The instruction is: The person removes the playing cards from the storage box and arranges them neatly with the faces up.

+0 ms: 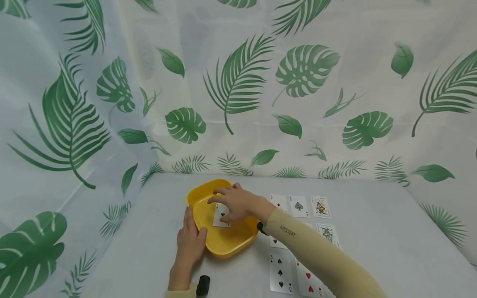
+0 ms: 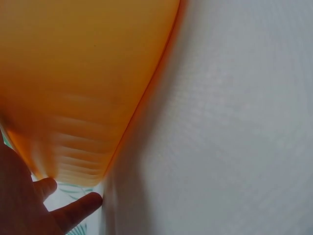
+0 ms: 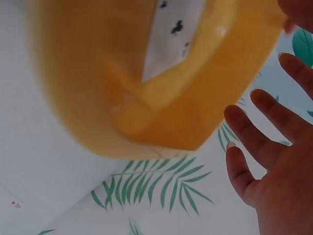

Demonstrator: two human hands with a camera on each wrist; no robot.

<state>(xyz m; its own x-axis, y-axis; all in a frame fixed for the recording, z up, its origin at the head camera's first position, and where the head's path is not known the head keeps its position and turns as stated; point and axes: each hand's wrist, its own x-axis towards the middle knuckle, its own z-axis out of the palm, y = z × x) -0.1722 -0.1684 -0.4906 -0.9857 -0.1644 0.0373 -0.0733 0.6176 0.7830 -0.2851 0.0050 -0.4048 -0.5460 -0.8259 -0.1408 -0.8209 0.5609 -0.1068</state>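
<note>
Yellow tray (image 1: 223,244): shallow, square with rounded corners, standing on the white-covered table (image 1: 372,256) toward its left side. One card lies inside.

Card in tray (image 1: 221,215): a club, face up, flat on the tray floor; the right wrist view shows its pips against the yellow.

Left hand (image 1: 191,242): laid flat against the tray's left outer wall, fingers straight and together, thumb along the near corner. It grips nothing; the placement looks meant to brace the tray so it does not slide.

Right hand (image 1: 238,203): poised over the tray, fingers apart and loosely bent, holding nothing; fingertips just above the card. Whether they touch it I cannot tell.

Face-up cards (image 1: 299,206): set out in rows to the right of the tray, partly hidden under the beige sleeve (image 1: 320,256). The layout keeps each face readable.

Backdrop: white sheet printed with green leaves.
</note>
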